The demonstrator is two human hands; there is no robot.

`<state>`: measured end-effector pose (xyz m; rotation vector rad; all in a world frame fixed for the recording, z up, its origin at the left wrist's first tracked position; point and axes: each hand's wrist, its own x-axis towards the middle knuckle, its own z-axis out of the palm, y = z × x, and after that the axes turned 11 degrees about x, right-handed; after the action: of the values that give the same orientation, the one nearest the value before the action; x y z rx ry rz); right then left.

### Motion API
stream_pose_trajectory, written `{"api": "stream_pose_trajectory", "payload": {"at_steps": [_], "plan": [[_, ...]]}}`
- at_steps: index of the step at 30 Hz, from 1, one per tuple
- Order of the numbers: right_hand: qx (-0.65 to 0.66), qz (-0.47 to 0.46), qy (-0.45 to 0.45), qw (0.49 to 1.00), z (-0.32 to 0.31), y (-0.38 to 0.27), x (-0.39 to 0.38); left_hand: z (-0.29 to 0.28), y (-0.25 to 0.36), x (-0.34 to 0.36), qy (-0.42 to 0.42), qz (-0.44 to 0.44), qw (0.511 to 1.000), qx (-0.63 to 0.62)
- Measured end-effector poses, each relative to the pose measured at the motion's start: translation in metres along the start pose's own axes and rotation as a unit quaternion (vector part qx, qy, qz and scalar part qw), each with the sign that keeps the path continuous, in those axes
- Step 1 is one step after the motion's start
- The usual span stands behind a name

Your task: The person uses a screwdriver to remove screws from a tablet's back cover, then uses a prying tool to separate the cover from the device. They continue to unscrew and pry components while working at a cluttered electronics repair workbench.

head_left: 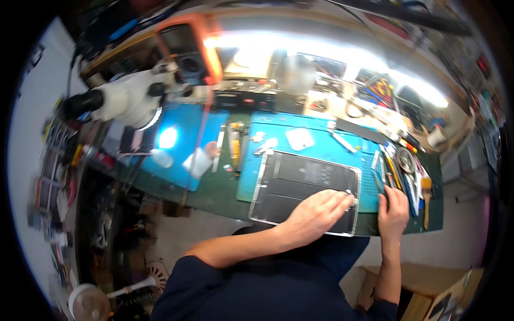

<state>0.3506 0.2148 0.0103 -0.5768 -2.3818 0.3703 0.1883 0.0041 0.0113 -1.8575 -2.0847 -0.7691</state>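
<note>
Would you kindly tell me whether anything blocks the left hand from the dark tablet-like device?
Nothing visible does: the left hand is over the lower right part of the dark tablet-like device; blur hides whether the two touch.

A strip light (pixel 310 44) glares at the back, details blur, and edges bend near black corners.

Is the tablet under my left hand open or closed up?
Open: the tablet shows its dark battery panels, with no cover over them.
</note>
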Motion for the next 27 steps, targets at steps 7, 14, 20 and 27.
{"api": "stream_pose_trajectory", "payload": {"at_steps": [7,14,20,27], "plan": [[0.130,0.055,0.081,0.987,-0.005,0.014,-0.043,-0.078,-0.059,-0.127,0.255,-0.100,0.962,0.006],[0.264,0.054,0.142,0.953,0.000,-0.021,-0.080,-0.159,-0.128,-0.293,0.493,-0.523,0.689,-0.095],[0.270,-0.162,0.096,0.944,0.009,-0.113,-0.063,-0.163,-0.177,-0.341,0.469,-0.554,0.682,0.093],[0.298,-0.187,0.092,0.931,0.023,-0.138,-0.057,-0.222,-0.205,-0.343,0.232,-0.551,0.755,0.271]]}}
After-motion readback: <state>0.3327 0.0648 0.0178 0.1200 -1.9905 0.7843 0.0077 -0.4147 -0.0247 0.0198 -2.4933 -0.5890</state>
